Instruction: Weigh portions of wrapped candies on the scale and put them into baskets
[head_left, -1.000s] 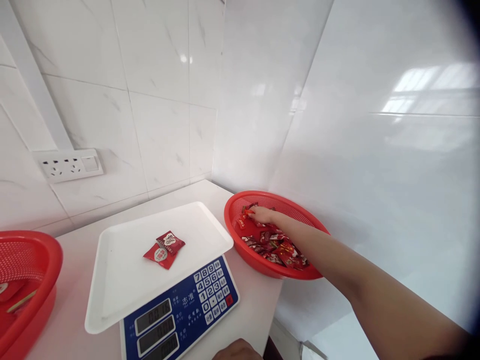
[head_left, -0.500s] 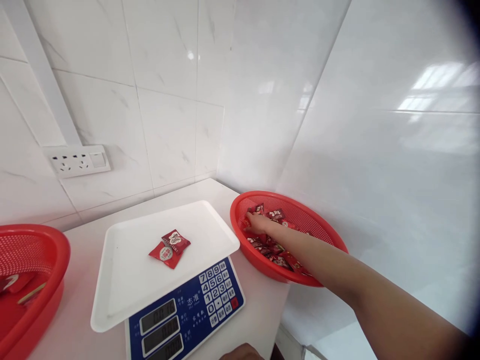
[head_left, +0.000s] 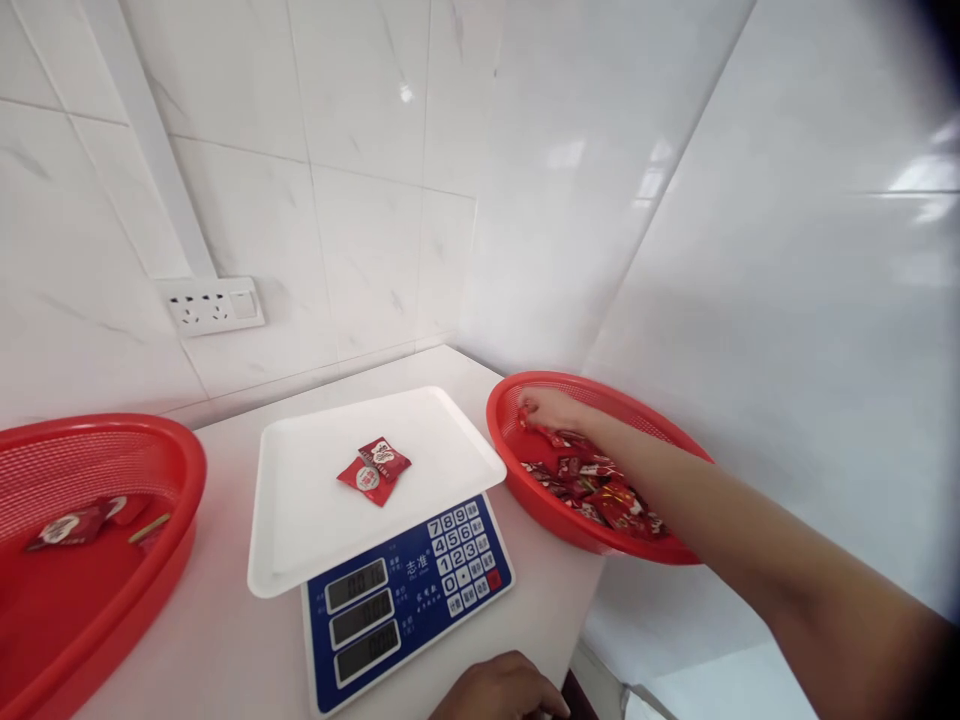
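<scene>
My right hand (head_left: 555, 410) reaches into the red mesh basket (head_left: 517, 470) on the right. Its fingers, blurred, are closed on a small red wrapped packet (head_left: 524, 416) near the basket's far left side. Below lie several red and dark-red wrapped packets (head_left: 619, 500). At the bottom edge, my left hand (head_left: 499, 688) is beside the scale's keypad, its fingers bent and mostly cut off by the frame. Two red packets (head_left: 373, 472) overlap on the white tray (head_left: 300, 510) of a digital scale (head_left: 412, 600), whose blue panel faces me.
Another red mesh basket (head_left: 191, 470), at left, contains a few red packets (head_left: 79, 525). Both baskets and the scale stand on a white table (head_left: 232, 640) against tiled walls. A socket panel (head_left: 210, 305) is on the back wall.
The view has shifted left, showing more of the left basket and my left hand. My right hand has lifted slightly in the basket, with a red packet now at its fingers.
</scene>
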